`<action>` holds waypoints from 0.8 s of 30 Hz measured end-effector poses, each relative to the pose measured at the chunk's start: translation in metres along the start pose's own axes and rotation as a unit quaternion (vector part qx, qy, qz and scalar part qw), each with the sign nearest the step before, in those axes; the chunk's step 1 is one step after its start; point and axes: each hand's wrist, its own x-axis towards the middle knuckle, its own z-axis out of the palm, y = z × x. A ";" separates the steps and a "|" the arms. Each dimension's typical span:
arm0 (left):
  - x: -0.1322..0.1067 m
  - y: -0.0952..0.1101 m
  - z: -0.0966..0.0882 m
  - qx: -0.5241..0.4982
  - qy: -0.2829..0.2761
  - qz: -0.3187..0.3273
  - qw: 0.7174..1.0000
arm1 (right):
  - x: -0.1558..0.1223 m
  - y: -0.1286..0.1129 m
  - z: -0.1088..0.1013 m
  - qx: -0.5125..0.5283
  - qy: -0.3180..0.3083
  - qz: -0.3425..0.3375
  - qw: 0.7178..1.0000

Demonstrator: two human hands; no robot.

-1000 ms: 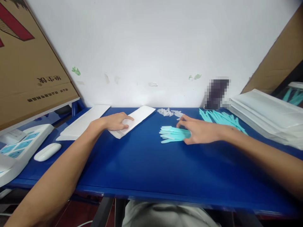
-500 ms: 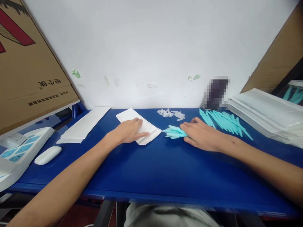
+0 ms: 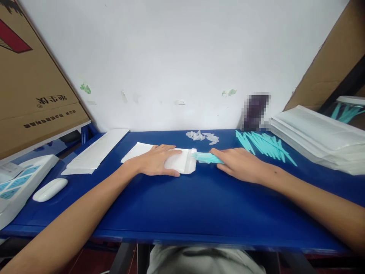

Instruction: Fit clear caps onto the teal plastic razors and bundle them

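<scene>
My left hand (image 3: 155, 160) lies across a white padded envelope (image 3: 176, 161), thumb and fingers spread, pressing it against the table. The envelope lies with its open end, fitted with a strip-like flap, facing right. Pinched in my right hand (image 3: 238, 163) is a bundle of thin turquoise sticks (image 3: 210, 157), whose left tips touch or slightly overlap the envelope's mouth. Whether any tips are inside I cannot tell. Behind the right hand, more turquoise sticks (image 3: 264, 144) lie in a loose pile. Small translucent pointed pieces (image 3: 202, 136) sit near the wall.
On the left are white envelopes (image 3: 95, 152), a white oval case (image 3: 50, 189) and a power strip (image 3: 24, 182). A stack of translucent white bags (image 3: 322, 133) stands at right. Cardboard (image 3: 37, 68) leans at left. The blue table (image 3: 176, 209) meets a white wall.
The envelope has turned so its mouth faces right, level with the sticks. My right hand has brought the bundle's tips to that mouth. The view has shifted slightly.
</scene>
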 end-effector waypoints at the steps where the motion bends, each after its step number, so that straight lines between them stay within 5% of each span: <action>1: 0.000 0.001 -0.001 0.007 0.017 0.003 1.000 | 0.000 0.000 0.001 -0.008 -0.003 -0.004 1.000; 4: 0.001 0.010 -0.003 0.015 0.063 0.008 0.998 | 0.002 0.000 0.002 -0.035 -0.013 -0.016 0.999; 15: 0.004 0.044 0.001 -0.022 0.094 0.018 0.995 | 0.012 -0.011 -0.010 -0.119 0.013 -0.004 0.993; 19: 0.004 0.057 0.001 -0.030 0.122 0.013 0.992 | 0.028 -0.026 -0.039 -0.150 0.030 -0.014 0.988; 24: 0.004 0.061 -0.015 -0.065 0.189 0.012 0.980 | 0.050 -0.051 -0.112 -0.184 -0.013 -0.073 0.980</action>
